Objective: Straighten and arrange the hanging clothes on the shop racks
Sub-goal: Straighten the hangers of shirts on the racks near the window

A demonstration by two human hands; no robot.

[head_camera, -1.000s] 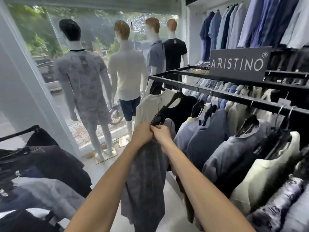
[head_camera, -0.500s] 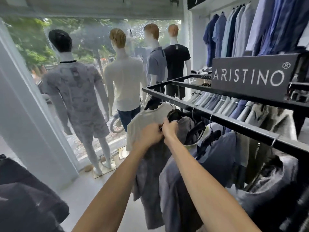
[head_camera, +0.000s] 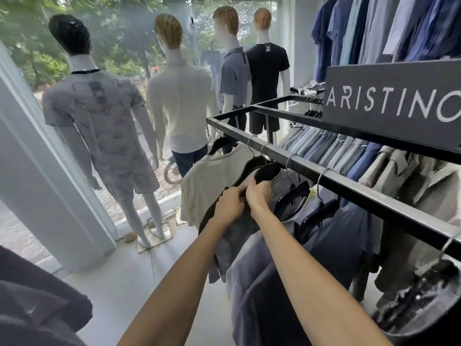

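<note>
Two hands meet: left hand (head_camera: 229,204) and right hand (head_camera: 259,193) pinch a grey shirt (head_camera: 235,236) draping below them, just under the rail (head_camera: 349,188). Straightening seems underway; next, probably smoothing its shoulders evenly.

Rack (head_camera: 349,191) black. Hanger (head_camera: 267,171) black. Front shirt (head_camera: 207,186) cream, plain. Next, mottled grey shirt (head_camera: 234,236); beyond it navy shirt (head_camera: 344,236), plain. Sign (head_camera: 389,71) dark grey, white letters. Folded trousers (head_camera: 336,148) in blues and greys. Mannequins: grey outfit (head_camera: 99,116) with dark scribble print, cream top (head_camera: 182,101), grey-blue polo (head_camera: 234,78), black tee (head_camera: 267,68).
</note>
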